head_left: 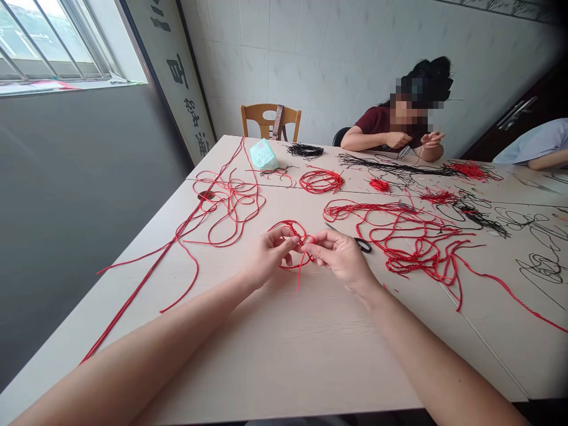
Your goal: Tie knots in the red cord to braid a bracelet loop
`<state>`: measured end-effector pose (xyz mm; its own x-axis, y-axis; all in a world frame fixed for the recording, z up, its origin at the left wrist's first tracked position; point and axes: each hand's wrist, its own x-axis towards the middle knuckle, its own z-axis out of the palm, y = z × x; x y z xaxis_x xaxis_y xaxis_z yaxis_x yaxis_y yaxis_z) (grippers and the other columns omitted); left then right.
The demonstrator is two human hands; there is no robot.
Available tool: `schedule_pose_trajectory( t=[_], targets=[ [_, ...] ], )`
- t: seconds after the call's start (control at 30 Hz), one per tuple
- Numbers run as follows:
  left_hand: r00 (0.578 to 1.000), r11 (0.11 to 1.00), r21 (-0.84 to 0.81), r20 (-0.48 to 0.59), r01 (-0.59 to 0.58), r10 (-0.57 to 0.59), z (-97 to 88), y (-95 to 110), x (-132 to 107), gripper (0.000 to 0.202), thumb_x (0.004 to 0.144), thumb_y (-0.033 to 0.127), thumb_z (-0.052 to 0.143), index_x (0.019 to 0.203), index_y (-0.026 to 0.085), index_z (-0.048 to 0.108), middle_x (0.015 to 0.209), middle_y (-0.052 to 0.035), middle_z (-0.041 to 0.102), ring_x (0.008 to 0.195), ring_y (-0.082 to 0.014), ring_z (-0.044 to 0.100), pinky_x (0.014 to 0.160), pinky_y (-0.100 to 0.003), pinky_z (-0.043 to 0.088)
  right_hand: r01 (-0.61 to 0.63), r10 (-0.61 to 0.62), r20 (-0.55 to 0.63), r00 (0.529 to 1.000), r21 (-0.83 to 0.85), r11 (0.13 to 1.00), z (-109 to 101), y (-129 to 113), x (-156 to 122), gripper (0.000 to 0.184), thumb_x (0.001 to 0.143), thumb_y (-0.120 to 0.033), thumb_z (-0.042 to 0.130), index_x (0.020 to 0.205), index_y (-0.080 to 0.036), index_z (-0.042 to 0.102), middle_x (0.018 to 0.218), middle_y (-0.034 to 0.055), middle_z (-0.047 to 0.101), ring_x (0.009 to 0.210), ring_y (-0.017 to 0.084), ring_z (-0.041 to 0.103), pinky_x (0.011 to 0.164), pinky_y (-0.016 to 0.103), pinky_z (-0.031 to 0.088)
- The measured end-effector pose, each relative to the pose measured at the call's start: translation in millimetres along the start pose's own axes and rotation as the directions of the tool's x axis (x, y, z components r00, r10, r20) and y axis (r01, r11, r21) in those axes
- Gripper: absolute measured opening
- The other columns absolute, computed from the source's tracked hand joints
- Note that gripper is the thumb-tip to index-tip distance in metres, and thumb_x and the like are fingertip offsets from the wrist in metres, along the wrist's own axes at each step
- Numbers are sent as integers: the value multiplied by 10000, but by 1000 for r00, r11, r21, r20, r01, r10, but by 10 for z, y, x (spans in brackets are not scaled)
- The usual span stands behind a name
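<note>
My left hand (270, 251) and my right hand (339, 254) meet above the middle of the pale wooden table (284, 349). Both pinch the same looped piece of braided red cord (293, 228), fingertips almost touching. A short red tail hangs down from the pinch toward the tabletop. Black-handled scissors (360, 242) lie just beyond my right hand.
Loose thin red cords (226, 204) spread at left, a tangle of braided red cord (417, 242) at right, a coiled red bundle (320, 180) farther back. Black cords (399, 167) and a mint tissue pack (262, 155) lie near a seated person (393, 127) working across the table. A wooden chair (270, 120) stands behind.
</note>
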<state>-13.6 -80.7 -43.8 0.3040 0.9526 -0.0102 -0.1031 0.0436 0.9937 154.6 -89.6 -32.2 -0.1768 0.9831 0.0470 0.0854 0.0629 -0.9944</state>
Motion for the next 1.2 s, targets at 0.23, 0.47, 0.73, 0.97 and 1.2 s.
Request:
schedule_pose_trajectory(
  t=[0.23,0.47,0.73,0.97,1.2],
  targets=[
    [979,970,-180,149,164,-138,-4,-35,7,316,753,454,611,819,178,472,806,-27,651,488,-71,572,439,-164,324,104,-106,-105,989,-25,994,76,211,29,233,696,-391,688,774,-186,611,755,21,639,638,147,601,506,232,388],
    [972,971,-200,219,131,-85,-44,-58,30,260,770,379,622,828,130,574,848,-59,633,651,-98,598,603,-214,452,82,-73,-106,992,87,993,87,202,18,219,723,-362,679,802,-178,590,730,10,636,703,141,607,670,263,469],
    [984,994,-11,140,-108,109,-78,-56,68,254,765,379,627,826,133,634,802,-53,648,822,-166,603,797,-290,449,-26,23,30,999,106,994,30,129,29,306,755,-439,639,885,-181,537,678,3,642,667,122,601,669,239,451],
    [945,919,246,-29,-309,326,29,-20,-47,218,799,368,576,815,174,673,800,-54,643,779,-171,570,763,-286,425,-395,312,263,913,375,839,141,121,-28,383,849,-537,400,1002,-215,541,759,52,684,469,132,570,485,263,449],
    [946,940,151,-61,-307,319,77,-42,-39,219,796,367,579,809,170,673,859,-62,640,822,-169,555,792,-278,407,-53,104,-123,987,362,931,124,161,12,234,703,-329,682,868,-178,614,839,27,657,681,109,610,658,235,498]
  ],
)
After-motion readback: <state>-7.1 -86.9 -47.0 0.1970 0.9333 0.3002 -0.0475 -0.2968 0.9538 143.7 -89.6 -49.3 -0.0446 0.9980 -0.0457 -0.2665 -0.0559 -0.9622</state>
